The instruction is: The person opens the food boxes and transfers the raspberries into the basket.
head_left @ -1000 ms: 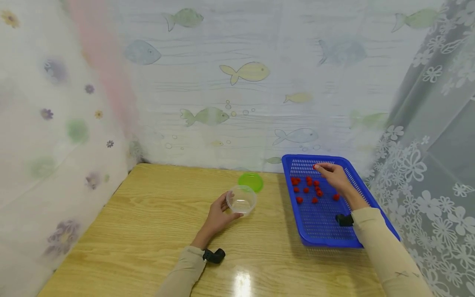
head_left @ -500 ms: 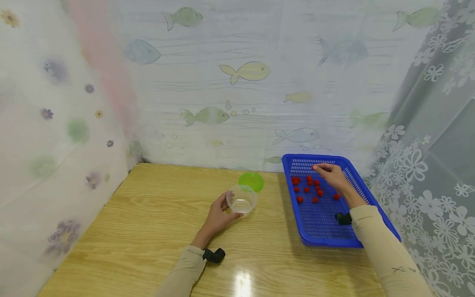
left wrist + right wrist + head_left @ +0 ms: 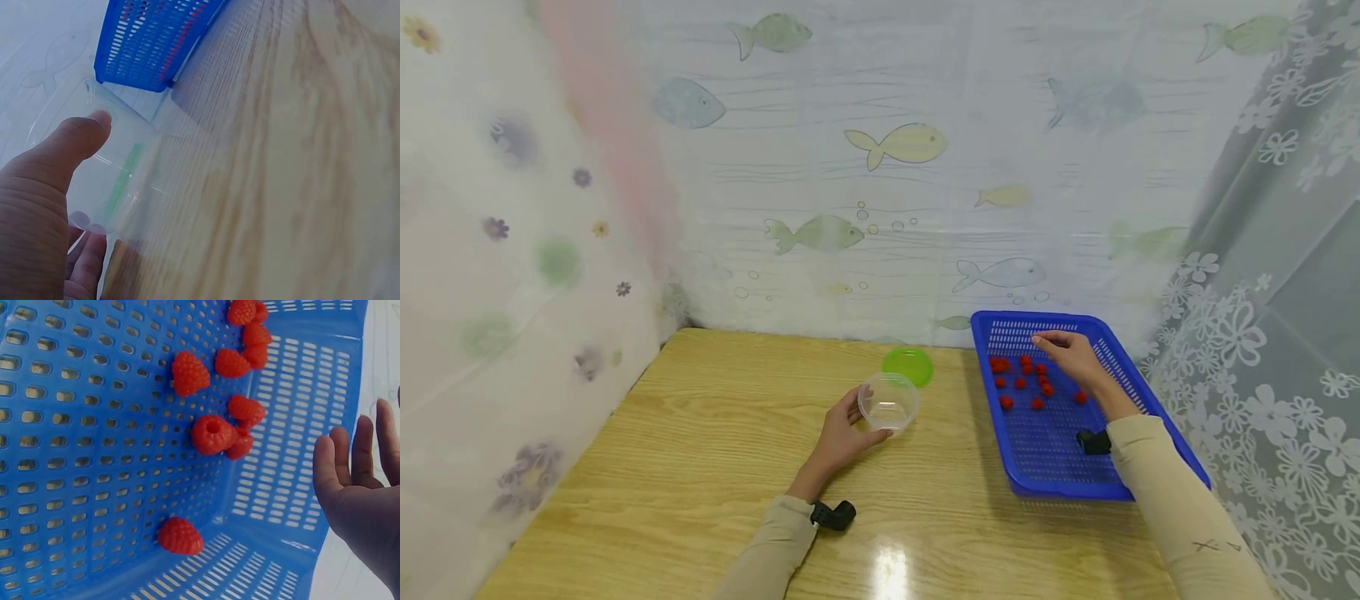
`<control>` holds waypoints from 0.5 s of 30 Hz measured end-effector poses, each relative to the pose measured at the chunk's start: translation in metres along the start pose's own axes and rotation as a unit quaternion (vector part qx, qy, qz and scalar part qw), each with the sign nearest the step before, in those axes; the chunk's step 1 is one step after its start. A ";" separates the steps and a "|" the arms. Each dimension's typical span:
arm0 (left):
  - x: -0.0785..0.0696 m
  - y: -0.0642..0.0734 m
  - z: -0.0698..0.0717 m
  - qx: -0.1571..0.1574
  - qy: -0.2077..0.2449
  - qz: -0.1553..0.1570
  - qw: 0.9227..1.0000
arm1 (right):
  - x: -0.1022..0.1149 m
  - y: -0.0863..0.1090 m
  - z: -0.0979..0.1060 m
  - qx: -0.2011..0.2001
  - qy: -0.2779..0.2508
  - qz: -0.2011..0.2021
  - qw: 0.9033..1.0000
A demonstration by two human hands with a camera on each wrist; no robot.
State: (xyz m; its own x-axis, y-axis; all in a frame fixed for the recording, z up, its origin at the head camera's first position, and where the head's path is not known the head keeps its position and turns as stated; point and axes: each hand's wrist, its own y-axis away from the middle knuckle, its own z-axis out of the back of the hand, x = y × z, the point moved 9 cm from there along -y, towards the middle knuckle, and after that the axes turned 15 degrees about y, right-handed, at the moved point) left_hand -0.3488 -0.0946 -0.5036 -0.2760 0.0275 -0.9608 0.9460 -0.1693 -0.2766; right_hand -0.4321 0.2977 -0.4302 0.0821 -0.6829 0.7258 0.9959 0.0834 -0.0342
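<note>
On the table, a clear round plastic tub [image 3: 889,403] stands with my left hand [image 3: 838,437] curled round its left side. The left wrist view shows the thumb [image 3: 87,134] on the tub's wall and other fingers below it. Over the far part of a blue basket [image 3: 1011,462] hovers my right hand [image 3: 1075,358], fingertips close together. Its fingers look fairly straight in the right wrist view, and nothing shows between them. Several red raspberries [image 3: 180,536] lie below it in the basket, mostly toward the far left.
Just behind the tub lies a green lid [image 3: 907,367] on the wooden table [image 3: 715,417]. A fish-print curtain [image 3: 887,192] hangs along the back edge. More curtain, with white flowers [image 3: 1240,333], borders the right side near the basket.
A bit of red at my right fingertips showed in the earlier frames and no longer shows. Both hands, the tub and the basket have hardly moved.
</note>
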 end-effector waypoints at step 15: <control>-0.016 0.006 -0.004 0.008 -0.017 -0.014 1.000 | 0.053 0.020 -0.016 0.040 0.163 0.103 0.980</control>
State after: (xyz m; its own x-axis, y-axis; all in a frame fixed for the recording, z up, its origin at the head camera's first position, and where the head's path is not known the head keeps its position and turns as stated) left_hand -0.3382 -0.0922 -0.4900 -0.3073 -0.0008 -0.9516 0.9354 -0.1843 -0.3019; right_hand -0.4076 0.2513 -0.4031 0.3025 -0.8398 0.4508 0.9517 0.2923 -0.0941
